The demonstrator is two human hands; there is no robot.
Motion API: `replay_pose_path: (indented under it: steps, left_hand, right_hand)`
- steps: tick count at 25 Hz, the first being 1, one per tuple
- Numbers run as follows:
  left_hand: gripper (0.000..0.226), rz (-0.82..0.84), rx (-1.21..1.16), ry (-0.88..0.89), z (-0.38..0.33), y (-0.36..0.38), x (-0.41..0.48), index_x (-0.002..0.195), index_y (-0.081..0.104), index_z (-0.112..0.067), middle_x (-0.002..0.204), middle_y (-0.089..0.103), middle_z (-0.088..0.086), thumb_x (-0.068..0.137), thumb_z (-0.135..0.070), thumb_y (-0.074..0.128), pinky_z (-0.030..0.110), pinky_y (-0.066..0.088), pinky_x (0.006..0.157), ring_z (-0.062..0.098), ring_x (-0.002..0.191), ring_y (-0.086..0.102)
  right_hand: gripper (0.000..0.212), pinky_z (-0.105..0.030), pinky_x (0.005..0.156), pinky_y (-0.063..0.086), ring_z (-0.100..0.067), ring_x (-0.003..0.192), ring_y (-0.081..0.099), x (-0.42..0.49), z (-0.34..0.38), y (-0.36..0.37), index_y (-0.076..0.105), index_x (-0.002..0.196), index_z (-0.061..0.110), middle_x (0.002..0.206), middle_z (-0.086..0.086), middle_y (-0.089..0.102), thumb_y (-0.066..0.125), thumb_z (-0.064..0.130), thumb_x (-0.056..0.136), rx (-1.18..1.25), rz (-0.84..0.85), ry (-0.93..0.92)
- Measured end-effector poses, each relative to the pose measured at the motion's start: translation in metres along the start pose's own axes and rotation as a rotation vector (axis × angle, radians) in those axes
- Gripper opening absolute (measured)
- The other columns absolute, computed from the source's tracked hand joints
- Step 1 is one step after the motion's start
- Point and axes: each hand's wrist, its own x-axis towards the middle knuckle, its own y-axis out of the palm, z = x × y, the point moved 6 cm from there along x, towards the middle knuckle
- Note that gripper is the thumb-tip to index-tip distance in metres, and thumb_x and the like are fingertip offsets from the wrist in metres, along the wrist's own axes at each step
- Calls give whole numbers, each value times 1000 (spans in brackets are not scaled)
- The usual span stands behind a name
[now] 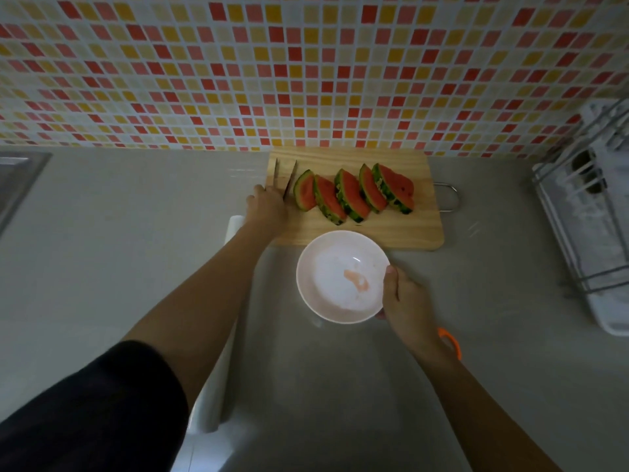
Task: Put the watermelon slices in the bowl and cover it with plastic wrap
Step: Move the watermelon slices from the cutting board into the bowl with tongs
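Five watermelon slices [352, 194] lean in row on wooden cutting board [408, 229]; none in bowl. Left hand [269, 207] at board's left edge, fingers curled round two thin sticks [289, 178]. Right hand [405, 301] pinches rim of white bowl [326, 284], thumb on top; bowl sits at board's near edge. Plastic wrap roll [212, 396] lies under left forearm.

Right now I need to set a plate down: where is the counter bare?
Bare counter between sink and plastic wrap roll, and between cutting board and dish rack. Crowded centre: left hand grips chopsticks beside watermelon slices, right hand holds bowl.
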Motion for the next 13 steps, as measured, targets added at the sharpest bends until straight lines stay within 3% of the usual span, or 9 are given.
replay_pose_path:
  steps: [2,4,6,7,9,11,13]
  left_hand:
    - [37,-19,-175,-23,10,-8,0,131,42,6,128,49,28,95,-6,42,42,39,96,41,117,47]
    - [27,-15,-624,-73,21,-18,-2,118,52,5,115,57,27,93,-5,48,41,46,86,38,104,56]
    - [11,90,-1112,-90,15,-28,-8,89,56,-3,87,55,16,92,0,45,31,47,71,25,81,56]
    - [15,148,-1238,-95,9,-33,-10,82,52,-7,78,49,9,92,0,43,26,45,66,19,73,51]
    - [16,299,-1323,-81,-11,-40,-13,82,53,-9,71,46,4,92,-5,42,19,38,54,12,61,44]
    - [20,443,-1172,24,-34,-43,-17,82,58,-11,64,50,0,95,-20,46,19,32,48,9,52,39]
    - [32,490,-949,133,-55,-44,-20,71,56,-12,51,46,-6,95,-33,52,22,29,48,11,48,33]
  right_hand:
    - [36,-36,50,57,-18,61,65,0,-1,0,57,87,14,74,-7,63,28,31,99,14,-11,-5]
    - [39,-46,59,57,-27,68,65,1,-1,-1,60,92,9,75,-11,65,28,31,99,7,-28,-21]
    - [40,-41,62,55,-26,69,63,0,0,-2,60,92,8,73,-8,64,28,31,99,3,-49,-46]
    - [39,-35,61,51,-23,69,61,-1,2,-2,60,91,10,72,-3,62,29,32,99,11,-61,-57]
    - [35,-24,58,42,-14,69,57,-1,2,-3,60,92,15,74,5,58,31,32,99,32,-79,-64]
    - [31,-15,57,36,-8,69,54,0,3,-2,60,97,17,76,9,57,33,31,98,35,-76,-63]
    - [30,-19,56,36,-12,70,55,0,3,-2,60,102,16,78,5,58,33,29,98,26,-68,-65]
